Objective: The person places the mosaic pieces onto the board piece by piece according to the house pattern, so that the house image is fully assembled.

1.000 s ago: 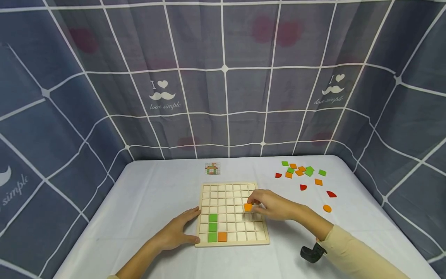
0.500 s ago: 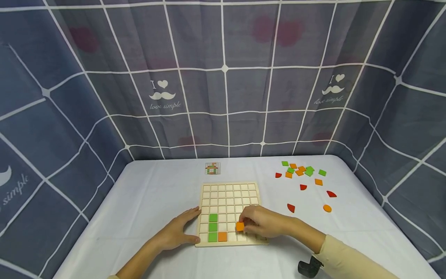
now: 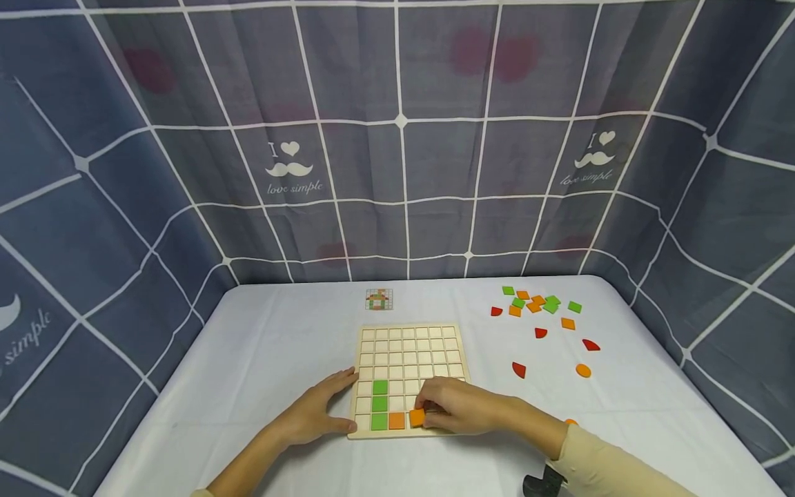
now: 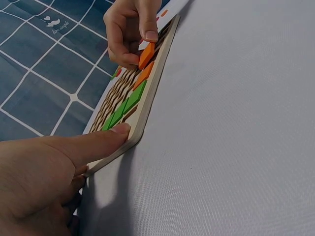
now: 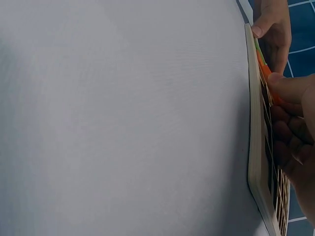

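Observation:
A wooden grid board (image 3: 410,355) lies on the white table. Three green square tiles (image 3: 379,404) stand in one column near its left side, with an orange square tile (image 3: 396,420) beside the lowest. My right hand (image 3: 462,406) pinches another orange square tile (image 3: 417,417) between thumb and fingers, tilted over the front row in the left wrist view. My left hand (image 3: 313,411) steadies the board's left side, fingers extended; its thumb (image 4: 110,140) rests on the frame near the front corner. In the right wrist view, the right thumb (image 5: 288,87) covers part of the held tile.
A small pattern card (image 3: 379,299) lies behind the board. Loose green and orange tiles (image 3: 534,307) are scattered at the back right. Nearer are a red quarter-round piece (image 3: 518,371) and an orange disc (image 3: 583,371). A gridded curtain (image 3: 397,166) surrounds the table.
My right hand has carried the orange tile forward and left, from the board's right middle to its front row, uncovering a red piece on the table. The left hand has stayed in place.

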Action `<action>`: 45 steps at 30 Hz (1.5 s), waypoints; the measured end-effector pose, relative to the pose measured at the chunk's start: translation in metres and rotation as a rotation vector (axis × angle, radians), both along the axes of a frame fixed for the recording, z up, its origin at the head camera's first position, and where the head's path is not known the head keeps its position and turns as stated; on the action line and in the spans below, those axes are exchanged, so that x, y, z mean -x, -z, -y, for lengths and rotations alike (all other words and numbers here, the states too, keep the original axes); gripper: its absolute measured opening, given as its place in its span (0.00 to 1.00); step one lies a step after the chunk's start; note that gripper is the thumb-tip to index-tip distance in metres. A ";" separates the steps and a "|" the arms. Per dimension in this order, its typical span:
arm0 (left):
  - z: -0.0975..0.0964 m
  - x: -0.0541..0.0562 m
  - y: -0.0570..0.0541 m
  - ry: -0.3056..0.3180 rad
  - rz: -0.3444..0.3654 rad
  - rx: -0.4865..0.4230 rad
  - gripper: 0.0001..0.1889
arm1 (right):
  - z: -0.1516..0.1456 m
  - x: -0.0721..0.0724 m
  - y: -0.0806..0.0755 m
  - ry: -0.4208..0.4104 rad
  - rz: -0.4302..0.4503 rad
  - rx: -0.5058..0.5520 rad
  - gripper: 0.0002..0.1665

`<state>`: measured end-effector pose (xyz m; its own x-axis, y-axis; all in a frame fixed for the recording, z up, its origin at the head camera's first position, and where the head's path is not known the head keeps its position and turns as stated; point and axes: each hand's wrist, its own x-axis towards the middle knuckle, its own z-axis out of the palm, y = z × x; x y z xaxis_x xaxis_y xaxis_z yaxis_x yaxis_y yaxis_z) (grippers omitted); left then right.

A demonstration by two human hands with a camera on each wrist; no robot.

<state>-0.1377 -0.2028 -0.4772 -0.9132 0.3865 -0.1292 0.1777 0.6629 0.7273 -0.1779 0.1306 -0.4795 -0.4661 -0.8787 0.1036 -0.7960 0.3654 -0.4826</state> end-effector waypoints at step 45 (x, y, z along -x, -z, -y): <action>0.000 -0.001 -0.001 0.009 -0.009 -0.010 0.50 | 0.001 0.001 -0.003 -0.022 -0.046 -0.027 0.11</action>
